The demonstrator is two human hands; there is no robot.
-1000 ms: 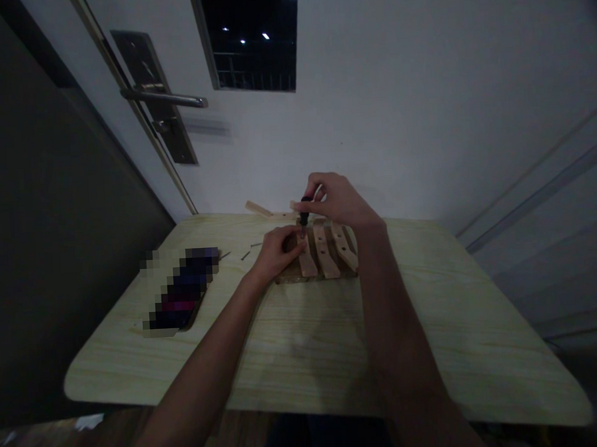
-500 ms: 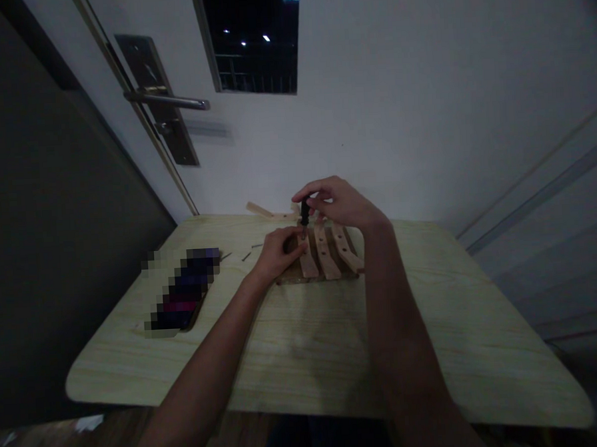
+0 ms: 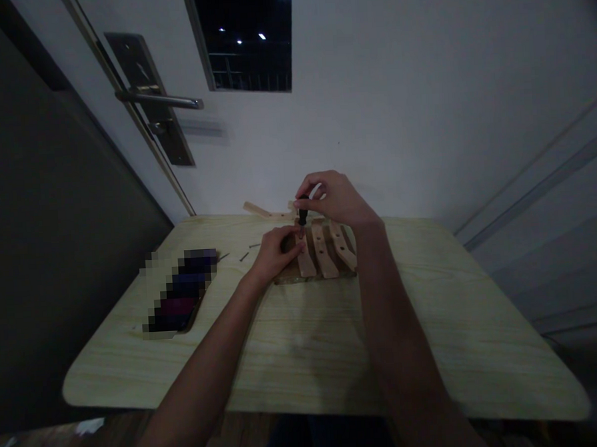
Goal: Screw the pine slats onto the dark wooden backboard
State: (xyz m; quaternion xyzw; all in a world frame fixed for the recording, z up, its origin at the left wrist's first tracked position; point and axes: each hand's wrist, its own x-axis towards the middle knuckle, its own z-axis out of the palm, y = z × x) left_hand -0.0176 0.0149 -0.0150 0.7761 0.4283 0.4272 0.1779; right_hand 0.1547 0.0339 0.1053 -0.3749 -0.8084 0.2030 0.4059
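A small wooden assembly (image 3: pixel 325 255) of several light slats lies on a pale wood-grain table (image 3: pixel 305 343). My right hand (image 3: pixel 333 199) is closed round the black handle of a screwdriver (image 3: pixel 303 216), held upright with its tip on the leftmost slat. My left hand (image 3: pixel 276 250) rests on the assembly's left side, fingers curled and pinched near the screwdriver's tip, steadying the slat.
A blurred dark flat object (image 3: pixel 182 291) lies at the table's left. A few small screws (image 3: pixel 245 255) are scattered between it and the assembly. Loose wooden pieces (image 3: pixel 262 211) lie at the far edge. A door with a metal lever handle (image 3: pixel 164 100) stands behind.
My right hand's fingers have shifted round the screwdriver handle as it turns in place. The left hand and the slats stay where they were. The view moved slightly.
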